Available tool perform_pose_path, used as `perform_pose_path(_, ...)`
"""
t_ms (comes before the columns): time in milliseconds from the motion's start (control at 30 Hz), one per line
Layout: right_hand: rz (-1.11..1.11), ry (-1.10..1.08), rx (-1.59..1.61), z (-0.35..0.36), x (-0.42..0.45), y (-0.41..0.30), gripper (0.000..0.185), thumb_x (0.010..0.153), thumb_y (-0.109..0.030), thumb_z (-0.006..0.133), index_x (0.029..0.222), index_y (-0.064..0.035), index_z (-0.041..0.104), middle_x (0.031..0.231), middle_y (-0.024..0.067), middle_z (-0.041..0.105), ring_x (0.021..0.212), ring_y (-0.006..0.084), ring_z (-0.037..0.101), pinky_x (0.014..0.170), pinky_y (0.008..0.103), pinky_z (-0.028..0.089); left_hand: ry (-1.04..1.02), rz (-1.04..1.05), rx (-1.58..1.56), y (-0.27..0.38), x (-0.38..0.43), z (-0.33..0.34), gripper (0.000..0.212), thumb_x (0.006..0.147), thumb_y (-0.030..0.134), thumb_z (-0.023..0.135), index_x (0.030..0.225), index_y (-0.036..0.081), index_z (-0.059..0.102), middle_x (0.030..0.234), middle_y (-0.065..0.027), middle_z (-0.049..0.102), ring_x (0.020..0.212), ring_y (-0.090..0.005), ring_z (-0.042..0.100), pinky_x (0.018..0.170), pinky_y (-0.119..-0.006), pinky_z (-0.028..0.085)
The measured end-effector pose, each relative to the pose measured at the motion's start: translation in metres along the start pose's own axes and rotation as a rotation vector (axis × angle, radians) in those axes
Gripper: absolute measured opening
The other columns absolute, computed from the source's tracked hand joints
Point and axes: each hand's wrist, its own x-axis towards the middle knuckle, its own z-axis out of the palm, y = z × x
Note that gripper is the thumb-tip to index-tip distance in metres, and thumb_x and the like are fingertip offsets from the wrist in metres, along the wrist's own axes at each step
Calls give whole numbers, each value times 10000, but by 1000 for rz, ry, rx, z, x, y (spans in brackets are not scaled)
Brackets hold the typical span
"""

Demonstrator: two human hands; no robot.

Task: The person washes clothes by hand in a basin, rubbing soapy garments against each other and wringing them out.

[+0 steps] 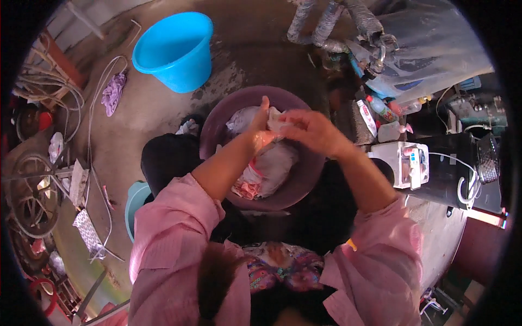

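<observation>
Between my knees stands a wide purple-brown plastic basin (312, 179) with wet laundry in it. White cloth (279, 163) fills much of it, and a pink-patterned piece (246, 185) lies at the near left. My left hand (262, 126) is above the basin, fingers pointing away from me and thumb apart, with wet-looking patches near the wrist. Close against it, my right hand (304, 127) is blurred, its fingers curved towards the left one. A pale bit of cloth (275, 117) shows between the hands; whether either grips it is unclear.
A bright blue tub (183, 65) stands on the floor ahead. A teal basin (136, 203) sits by my left leg, and purple cloth (113, 93) lies near a loose cable (91, 142). On the right are bottles (383, 109) and a white container (399, 163).
</observation>
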Motion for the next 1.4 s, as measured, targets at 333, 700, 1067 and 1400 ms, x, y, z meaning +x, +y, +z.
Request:
perform_pose_path(333,227,558,1236,19,31,56,403,816,-288,507,1159,-95,416,1033,20,513,941,164,495,805,266,398,271,602,89,-18,-36,102,329,874,196,398,1155,25,400,1130,-94,455,1058,-196,428,890,-333,360)
perform_pose_path(700,1,838,960,12,45,49,167,809,-85,506,973,-54,501,865,61,553,787,146,523,678,267,443,601,421,312,-11,-16,12,403,840,257,441,1172,76,302,1148,-103,430,984,-242,467,787,-388,425)
perform_pose_path(1067,-331,742,-316,67,17,37,239,652,-208,653,683,-3,534,620,109,561,567,264,545,515,313,426,-6,91,-295,-28,-11,37,359,806,463,435,681,137,520,672,-1,509,581,-149,505,484,-254,405)
perform_pose_path(1400,-142,903,-29,89,17,48,181,713,-181,602,684,-19,525,600,129,528,563,187,500,544,297,418,101,156,-230,-24,-20,30,273,805,343,438,737,90,514,748,-47,515,711,-177,504,643,-299,417)
